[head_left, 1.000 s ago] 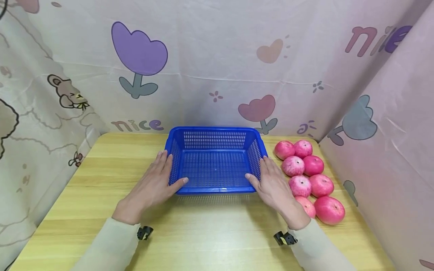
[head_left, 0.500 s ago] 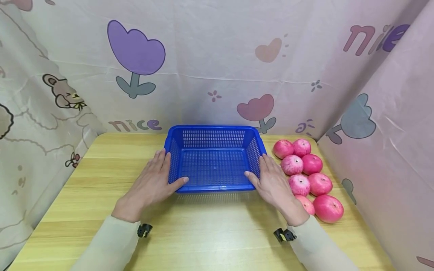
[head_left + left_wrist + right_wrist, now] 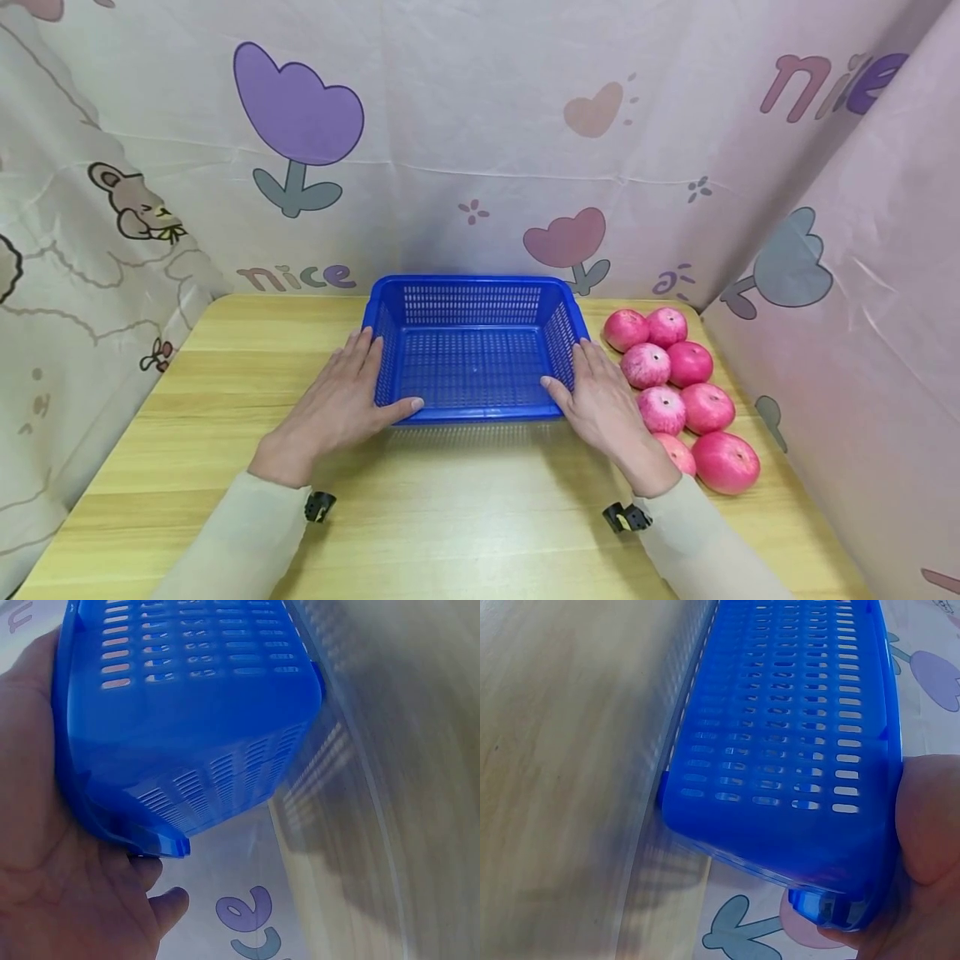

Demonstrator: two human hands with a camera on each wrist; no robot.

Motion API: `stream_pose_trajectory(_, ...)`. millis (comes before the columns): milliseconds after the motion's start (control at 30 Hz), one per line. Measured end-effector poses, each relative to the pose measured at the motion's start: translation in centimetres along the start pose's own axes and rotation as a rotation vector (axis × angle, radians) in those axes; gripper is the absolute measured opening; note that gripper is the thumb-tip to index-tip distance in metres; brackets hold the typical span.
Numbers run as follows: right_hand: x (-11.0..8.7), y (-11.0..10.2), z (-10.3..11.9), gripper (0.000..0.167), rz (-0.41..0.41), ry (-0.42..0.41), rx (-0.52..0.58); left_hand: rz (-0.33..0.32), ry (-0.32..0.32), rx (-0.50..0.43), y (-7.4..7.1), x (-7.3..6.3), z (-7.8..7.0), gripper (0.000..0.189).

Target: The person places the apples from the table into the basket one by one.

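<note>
A blue plastic basket (image 3: 480, 413) with slotted walls stands upright at the back middle of the table, nothing inside it. My left hand (image 3: 337, 404) lies over its left front corner, fingers extended along the side rim and thumb across the front rim. On the opposite corner rests my right hand (image 3: 603, 408), posed the same way. The left wrist view shows the palm against the basket's rim (image 3: 66, 750), two fingertips reaching past its corner. In the right wrist view, the thumb side of the hand (image 3: 930, 825) meets the rim beside the slotted wall (image 3: 772, 825).
Several pinkish-red apples (image 3: 663, 410) sit in two rows at the table's right, close beside my right hand and forearm. A printed curtain (image 3: 442, 167) hangs directly behind the table (image 3: 465, 517) and along both sides. Each wrist carries a small black camera mount (image 3: 319, 507).
The basket has shifted slightly toward the back with both hands on it. My left thumb has slid a little to the right along the front rim. The apples stay in place.
</note>
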State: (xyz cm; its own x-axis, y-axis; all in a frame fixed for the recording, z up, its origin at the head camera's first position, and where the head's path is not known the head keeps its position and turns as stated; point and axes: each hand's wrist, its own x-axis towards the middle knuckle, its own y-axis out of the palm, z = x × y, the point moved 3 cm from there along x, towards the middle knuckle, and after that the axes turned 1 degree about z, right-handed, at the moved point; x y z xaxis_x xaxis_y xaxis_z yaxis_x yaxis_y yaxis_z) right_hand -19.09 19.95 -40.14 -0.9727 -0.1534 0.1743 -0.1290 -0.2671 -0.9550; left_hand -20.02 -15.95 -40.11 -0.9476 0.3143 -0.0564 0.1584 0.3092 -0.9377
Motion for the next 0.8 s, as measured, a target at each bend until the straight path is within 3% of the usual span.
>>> stream_pose_trajectory(800, 0.33, 0.01, -0.12, 0.083, 0.015, -0.006, 0.0, 0.007, 0.003, -0.003, 0.04, 0.59, -0.06, 0.131)
